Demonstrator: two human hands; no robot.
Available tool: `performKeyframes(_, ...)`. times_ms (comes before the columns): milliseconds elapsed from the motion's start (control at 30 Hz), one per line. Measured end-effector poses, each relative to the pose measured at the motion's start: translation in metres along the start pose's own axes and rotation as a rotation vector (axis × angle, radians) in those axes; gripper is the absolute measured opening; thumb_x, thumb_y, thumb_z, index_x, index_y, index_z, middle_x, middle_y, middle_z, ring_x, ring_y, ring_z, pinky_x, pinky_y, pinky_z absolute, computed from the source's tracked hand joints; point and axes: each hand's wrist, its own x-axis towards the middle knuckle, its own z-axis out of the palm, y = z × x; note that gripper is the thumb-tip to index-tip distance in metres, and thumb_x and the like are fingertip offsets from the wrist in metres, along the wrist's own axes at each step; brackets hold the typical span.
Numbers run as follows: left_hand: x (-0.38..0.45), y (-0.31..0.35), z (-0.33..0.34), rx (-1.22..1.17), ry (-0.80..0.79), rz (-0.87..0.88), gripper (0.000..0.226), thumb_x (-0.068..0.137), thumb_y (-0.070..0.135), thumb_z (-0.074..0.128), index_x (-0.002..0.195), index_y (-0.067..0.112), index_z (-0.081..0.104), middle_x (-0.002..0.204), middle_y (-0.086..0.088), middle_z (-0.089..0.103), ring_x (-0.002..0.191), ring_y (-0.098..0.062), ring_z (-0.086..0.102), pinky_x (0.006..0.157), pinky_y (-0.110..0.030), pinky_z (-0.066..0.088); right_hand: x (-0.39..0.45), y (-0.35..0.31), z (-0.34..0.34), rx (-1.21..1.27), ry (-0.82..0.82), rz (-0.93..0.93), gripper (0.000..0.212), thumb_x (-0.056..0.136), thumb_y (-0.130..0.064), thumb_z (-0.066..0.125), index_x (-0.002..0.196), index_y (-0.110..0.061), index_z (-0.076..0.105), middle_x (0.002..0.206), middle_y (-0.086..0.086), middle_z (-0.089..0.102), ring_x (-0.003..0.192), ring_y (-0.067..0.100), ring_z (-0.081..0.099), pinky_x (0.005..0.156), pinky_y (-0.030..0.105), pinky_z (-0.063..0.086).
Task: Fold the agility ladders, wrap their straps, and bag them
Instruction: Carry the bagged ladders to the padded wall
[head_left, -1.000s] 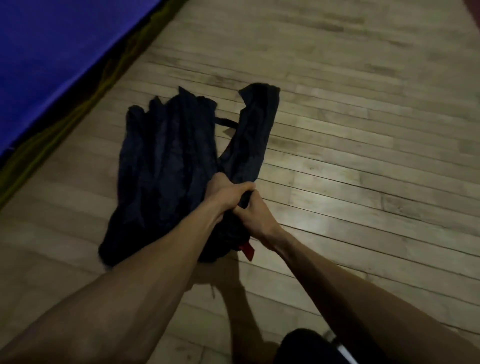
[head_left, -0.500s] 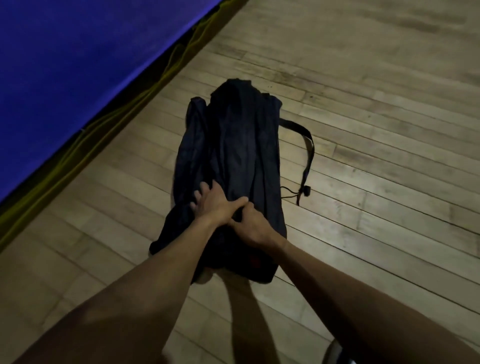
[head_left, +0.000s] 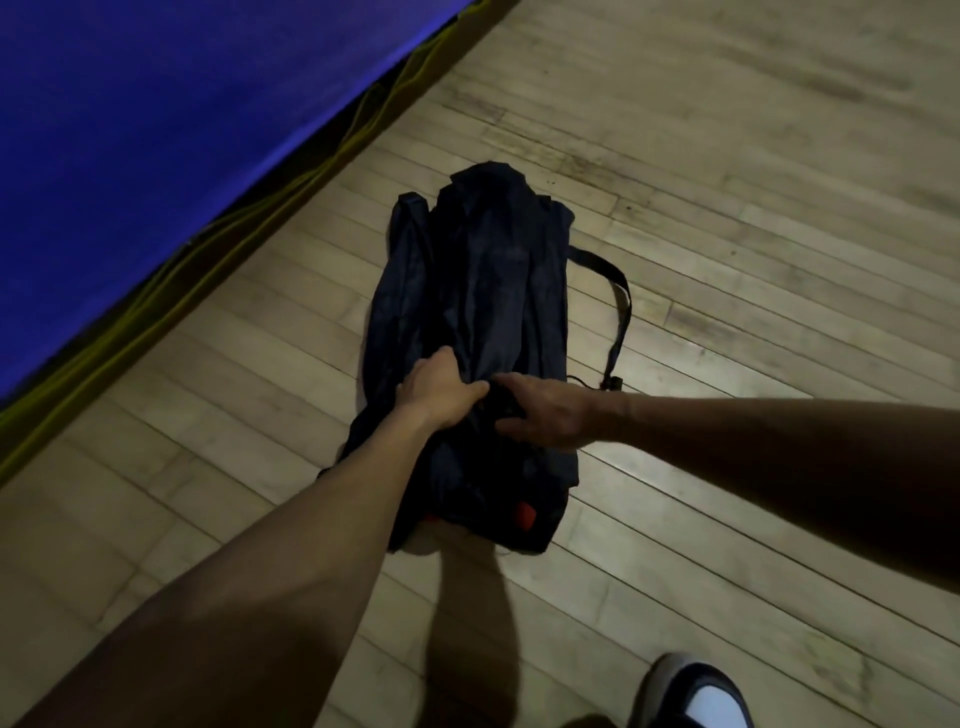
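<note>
While the dark bag (head_left: 478, 332) lies lengthwise on the wooden floor (head_left: 727, 208), both hands meet on its nearer half. Left hand (head_left: 439, 392) has its fingers curled into the fabric, gripping a fold; right hand (head_left: 543, 410) pinches the cloth just beside it. A black strap (head_left: 621, 301) loops off the bag's right side. Red (head_left: 527, 514) peeks from the bag's near end. Left of the bag runs a blue mat (head_left: 156, 130).

Crinkled cloth bag (head_left: 478, 291), glossy wood floor (head_left: 727, 156)
</note>
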Motion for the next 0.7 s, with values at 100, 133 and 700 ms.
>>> performKeyframes(100, 0.003, -0.001, 0.006, -0.019, 0.010, -0.005, 0.053, 0.090, 0.045, 0.069, 0.126, 0.012, 0.049, 0.132, -0.012, 0.058, 0.120, -0.035, 0.055, 0.104, -0.050, 0.045, -0.006, 0.010, 0.013, 0.080, 0.022, -0.013, 0.071, 0.102, -0.030, 0.052, 0.158, -0.012, 0.012, 0.159, 0.013, 0.029, 0.143, 0.027, 0.036, 0.117, 0.037, 0.033)
performKeyframes(133, 0.004, -0.001, 0.009, -0.015, 0.014, -0.006, 0.055, 0.090, 0.046, 0.069, 0.127, 0.011, 0.048, 0.133, -0.012, 0.057, 0.122, -0.035, 0.054, 0.105, -0.051, 0.044, -0.007, 0.014, 0.016, 0.093, 0.023, -0.017, 0.071, 0.102, -0.029, 0.051, 0.159, -0.013, 0.011, 0.161, 0.013, 0.027, 0.145, 0.027, 0.033, 0.118, 0.038, 0.031)
performKeyframes(700, 0.039, -0.036, 0.011, -0.139, 0.054, -0.248, 0.127, 0.061, 0.087, 0.066, 0.157, 0.031, 0.005, 0.163, -0.017, 0.013, 0.149, -0.038, 0.014, 0.121, -0.055, 0.018, 0.065, 0.055, 0.068, 0.800, 0.628, 0.356, 0.129, 0.050, -0.092, 0.063, 0.149, -0.017, 0.031, 0.147, 0.012, 0.043, 0.136, 0.034, 0.042, 0.111, 0.050, 0.041)
